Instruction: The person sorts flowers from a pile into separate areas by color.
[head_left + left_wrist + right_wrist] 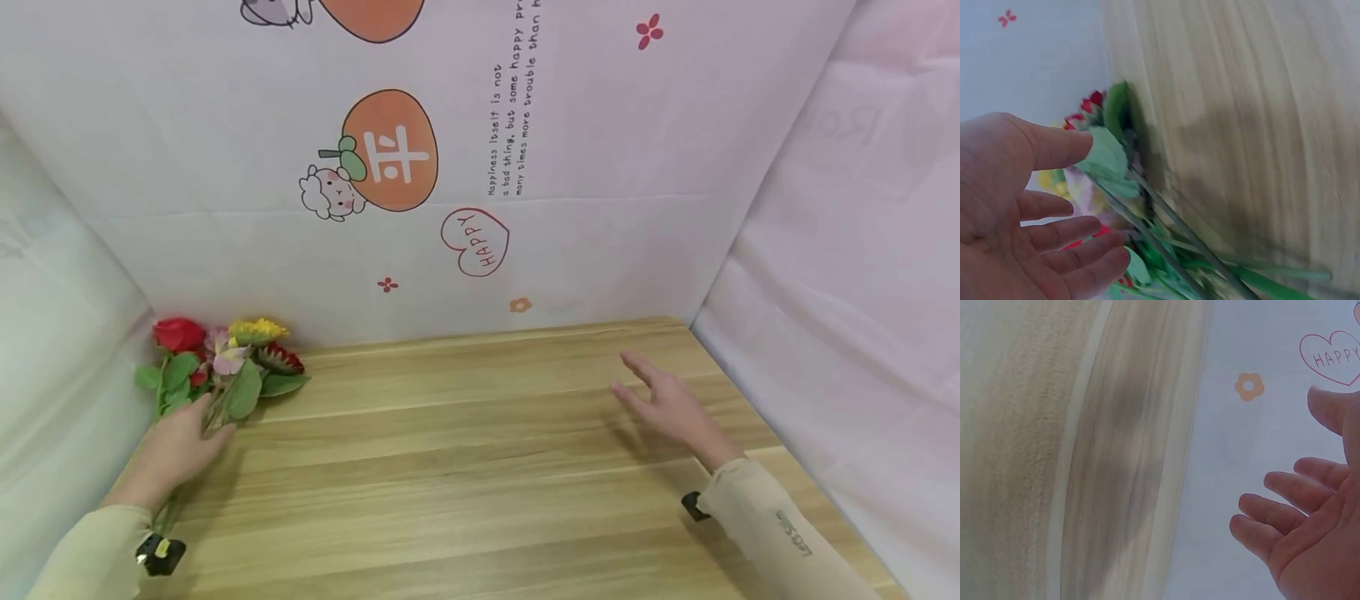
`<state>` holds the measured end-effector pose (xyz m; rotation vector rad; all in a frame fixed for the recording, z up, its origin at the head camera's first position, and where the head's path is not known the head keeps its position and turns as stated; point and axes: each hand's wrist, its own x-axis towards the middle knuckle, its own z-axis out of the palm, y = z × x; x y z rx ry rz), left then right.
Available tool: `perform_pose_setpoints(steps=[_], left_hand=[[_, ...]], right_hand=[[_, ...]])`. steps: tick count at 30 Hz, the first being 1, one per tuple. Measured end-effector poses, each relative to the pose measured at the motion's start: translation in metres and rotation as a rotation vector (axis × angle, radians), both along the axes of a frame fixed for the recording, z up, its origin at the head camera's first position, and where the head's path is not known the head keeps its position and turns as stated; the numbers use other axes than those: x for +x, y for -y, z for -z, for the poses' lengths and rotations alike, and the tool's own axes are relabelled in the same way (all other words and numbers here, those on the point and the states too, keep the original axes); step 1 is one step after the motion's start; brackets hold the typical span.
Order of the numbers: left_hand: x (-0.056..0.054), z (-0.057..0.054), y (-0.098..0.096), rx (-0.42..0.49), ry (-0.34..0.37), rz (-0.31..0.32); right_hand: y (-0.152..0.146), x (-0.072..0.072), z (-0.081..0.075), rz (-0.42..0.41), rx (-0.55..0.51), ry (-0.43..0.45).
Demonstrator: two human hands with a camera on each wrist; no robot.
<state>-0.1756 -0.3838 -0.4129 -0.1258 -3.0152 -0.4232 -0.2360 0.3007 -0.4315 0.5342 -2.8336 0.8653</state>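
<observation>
A bunch of flowers lies at the far left of the table, with a red rose [180,334], a yellow flower [258,332], a pale purple flower [225,354] and a dark red flower [281,359]. My left hand [174,450] is over their stems, thumb apart from the fingers. In the left wrist view that hand's fingers [1079,259] are spread beside green leaves [1108,159] and long stems [1172,215], gripping nothing. Over the right side of the table, my right hand [675,410] hovers with thumb and fingers parted, holding nothing.
The wood-grain table [465,467] spans the space between both hands. A white printed cloth [585,167] hangs behind its back edge, and white cloth walls [862,333] stand at both sides. Each sleeve carries a small black wrist device [161,555].
</observation>
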Motion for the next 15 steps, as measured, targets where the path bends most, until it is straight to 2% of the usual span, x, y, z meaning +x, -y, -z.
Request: perform_pose_setpoints(steps=[5, 15], left_hand=[[-0.001, 0.003, 0.011, 0.009, 0.028, -0.007], [-0.006, 0.012, 0.028, -0.041, 0.105, -0.029]], right_hand=[[0.001, 0.0, 0.002, -0.002, -0.016, 0.009], [-0.001, -0.001, 0.01, -0.019, -0.03, 0.001]])
